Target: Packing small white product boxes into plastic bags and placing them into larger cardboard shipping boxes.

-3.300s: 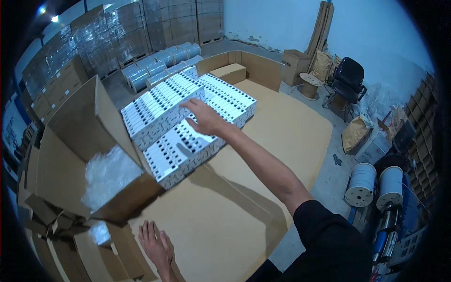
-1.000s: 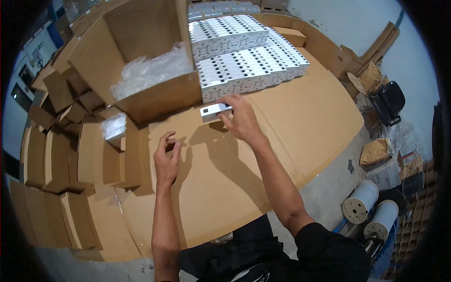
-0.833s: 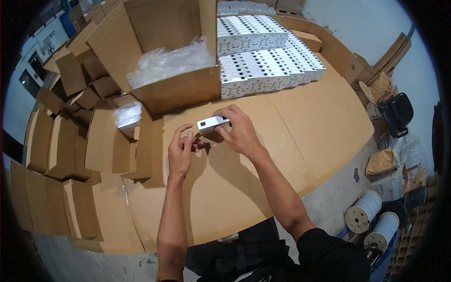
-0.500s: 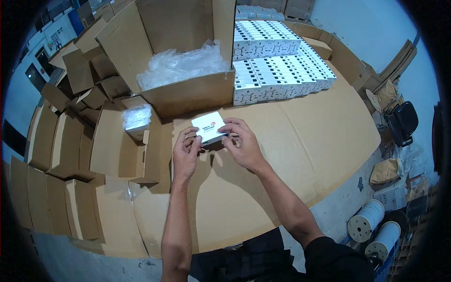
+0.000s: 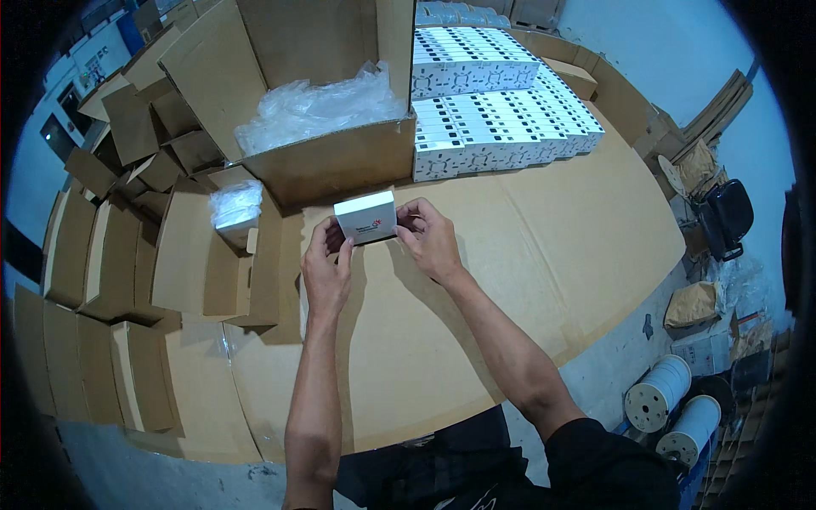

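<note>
A small flat white box (image 5: 367,223) with a red mark and dark print on its face is held between both hands, just above or on the cardboard-covered table (image 5: 527,280). It stands nearly upright, its printed face toward me and its plain narrow side upward. My left hand (image 5: 326,270) is closed on its left end, thumb in front and fingers partly behind. At the right end, the thumb and curled fingers of my right hand (image 5: 430,241) grip the edge. I cannot tell whether the lower edge touches the table.
Behind the hands stands a large open carton (image 5: 340,163) holding clear plastic bags (image 5: 319,106). Stacked white boxes (image 5: 501,132) fill the table's back right. A smaller open carton (image 5: 183,255) on the left contains plastic-wrapped white items (image 5: 236,204). Cable spools (image 5: 659,393) sit on the right.
The white box has tipped from lying face up to nearly upright, with its printed face toward me. Both hands still hold its ends and have shifted slightly left in view.
</note>
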Demonstrator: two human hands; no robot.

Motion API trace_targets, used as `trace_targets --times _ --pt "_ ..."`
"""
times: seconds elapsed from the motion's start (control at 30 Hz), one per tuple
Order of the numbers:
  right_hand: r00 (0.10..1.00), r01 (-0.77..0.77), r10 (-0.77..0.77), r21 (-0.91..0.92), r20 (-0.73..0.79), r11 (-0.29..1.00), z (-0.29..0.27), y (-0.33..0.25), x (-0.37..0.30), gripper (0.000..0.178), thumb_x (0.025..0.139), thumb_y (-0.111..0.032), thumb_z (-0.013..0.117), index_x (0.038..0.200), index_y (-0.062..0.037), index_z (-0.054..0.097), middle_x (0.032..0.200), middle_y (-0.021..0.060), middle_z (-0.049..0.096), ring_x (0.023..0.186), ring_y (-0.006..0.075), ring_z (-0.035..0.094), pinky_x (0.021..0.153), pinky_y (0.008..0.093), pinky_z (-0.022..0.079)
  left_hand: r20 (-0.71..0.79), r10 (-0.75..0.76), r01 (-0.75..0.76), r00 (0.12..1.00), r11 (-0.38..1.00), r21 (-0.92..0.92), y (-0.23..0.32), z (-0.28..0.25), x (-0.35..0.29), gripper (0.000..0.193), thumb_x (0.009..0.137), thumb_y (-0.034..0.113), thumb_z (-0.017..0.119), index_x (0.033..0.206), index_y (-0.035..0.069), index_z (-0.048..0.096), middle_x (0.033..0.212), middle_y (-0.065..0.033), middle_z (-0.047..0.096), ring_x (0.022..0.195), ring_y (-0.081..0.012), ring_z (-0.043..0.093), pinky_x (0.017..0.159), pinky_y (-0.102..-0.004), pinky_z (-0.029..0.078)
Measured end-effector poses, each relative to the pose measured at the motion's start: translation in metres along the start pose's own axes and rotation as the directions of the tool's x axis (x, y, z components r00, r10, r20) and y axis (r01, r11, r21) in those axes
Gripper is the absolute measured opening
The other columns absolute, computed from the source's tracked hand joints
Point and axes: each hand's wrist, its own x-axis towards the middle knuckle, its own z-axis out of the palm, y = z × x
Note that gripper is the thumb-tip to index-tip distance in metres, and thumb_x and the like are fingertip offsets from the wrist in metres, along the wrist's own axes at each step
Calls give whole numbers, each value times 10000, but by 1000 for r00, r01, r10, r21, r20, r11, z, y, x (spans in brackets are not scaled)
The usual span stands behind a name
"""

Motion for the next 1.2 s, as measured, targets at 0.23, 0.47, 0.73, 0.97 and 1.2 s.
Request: trace_targets --times 0.23,0.47,0.73,0.97,1.2 --pt "995 -72 79 -116 63 991 -6 -11 -3 215 893 72 663 1082 35 568 1048 119 684 1000 160 683 878 307 564 76 -65 64 995 998 23 8 -3 -3 377 941 -57 619 1308 -24 541 1193 -169 688 1142 -227 671 998 -360 535" --pt "998 3 0 -51 65 999 -10 1 2 286 831 111 563 1106 34 545 1047 175 698 1014 258 714 883 356 559 105 -79 75 991 996 43 13 -2 -1 419 943 17 656 1332 -26 506 1218 -173 664 1141 -237 659 1002 -364 521" --pt "986 87 -133 -369 -100 925 -18 13 2 389 795 106 522 1171 20 567 1111 203 666 1065 346 678 952 402 540 -125 89 -83 988 995 54 20 -12 -5 466 1021 241 557 1408 0 462 1329 -209 588 1250 -317 563 1037 -434 458" --pt "977 90 -153 -361 -150 928 -13 11 -2 381 788 102 518 1149 -4 579 1048 197 665 962 376 654 847 466 540 -240 304 -261 922 946 193 62 -13 41 208 987 142 589 1128 -5 625 1061 -167 645 994 -317 630 904 -434 497" --pt "975 85 -157 -384 -160 919 -19 15 0 360 782 80 513 1121 -17 589 1038 157 665 941 364 650 828 450 541 -93 366 -325 926 897 300 95 4 196 153 915 92 667 1005 -31 662 1022 -197 686 929 -343 669 831 -437 531"
